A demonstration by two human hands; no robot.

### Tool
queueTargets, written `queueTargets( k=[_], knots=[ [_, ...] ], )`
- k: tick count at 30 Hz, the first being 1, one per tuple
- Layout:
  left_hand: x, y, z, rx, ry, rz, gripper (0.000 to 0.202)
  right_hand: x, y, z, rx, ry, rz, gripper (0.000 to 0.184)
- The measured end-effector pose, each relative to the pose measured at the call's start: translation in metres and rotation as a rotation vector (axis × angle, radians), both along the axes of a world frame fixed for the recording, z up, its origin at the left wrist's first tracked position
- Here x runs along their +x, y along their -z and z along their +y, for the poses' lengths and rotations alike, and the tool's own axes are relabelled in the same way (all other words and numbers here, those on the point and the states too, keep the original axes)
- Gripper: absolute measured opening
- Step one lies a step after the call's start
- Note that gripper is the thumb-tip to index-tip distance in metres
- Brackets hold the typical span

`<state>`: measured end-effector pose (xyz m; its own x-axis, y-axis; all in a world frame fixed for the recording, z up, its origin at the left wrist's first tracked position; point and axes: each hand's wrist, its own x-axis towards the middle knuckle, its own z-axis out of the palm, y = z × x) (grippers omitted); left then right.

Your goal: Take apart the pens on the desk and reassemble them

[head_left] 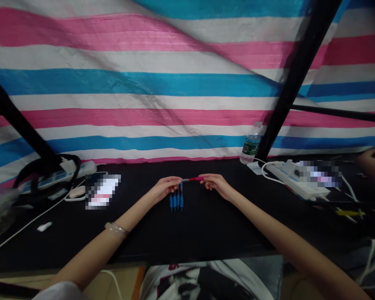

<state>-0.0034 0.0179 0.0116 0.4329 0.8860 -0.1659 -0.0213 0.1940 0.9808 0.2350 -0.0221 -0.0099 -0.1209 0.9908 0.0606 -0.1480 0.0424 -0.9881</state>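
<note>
In the head view, the left hand (166, 187) and right hand (217, 184) grasp opposite ends of a clear-and-pink pen (194, 179) in their fingers, over the counter (206, 227); fingertips cover its ends. Blue pens (178, 202) lie partly hidden; a phone (103, 192) is pixelated.

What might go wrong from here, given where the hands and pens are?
The left hand is close to the far ends of the blue pens, so it might nudge them out of line. The pink pen spans the gap to the right hand; if either hand's fingers loosen, it could slip.
</note>
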Motion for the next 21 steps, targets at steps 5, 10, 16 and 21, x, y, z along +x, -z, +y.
queueTargets(
  k=[5,10,16,21],
  knots=[
    [0.0000,0.0020,0.0008,0.016,-0.001,0.004,0.032,-0.0038,-0.0027,-0.0015,-0.004,0.027,0.013,0.020],
    [-0.0002,0.0050,0.0024,0.021,-0.006,0.005,0.033,-0.0044,-0.0030,-0.0022,0.007,0.015,0.002,0.020],
    [0.0001,0.0070,0.0034,0.040,-0.026,0.035,0.033,-0.0026,-0.0008,-0.0013,0.029,-0.006,-0.027,0.022],
    [0.0006,0.0067,0.0015,0.087,0.000,0.060,0.034,-0.0022,0.0009,-0.0001,0.043,-0.029,-0.066,0.024]
  ],
)
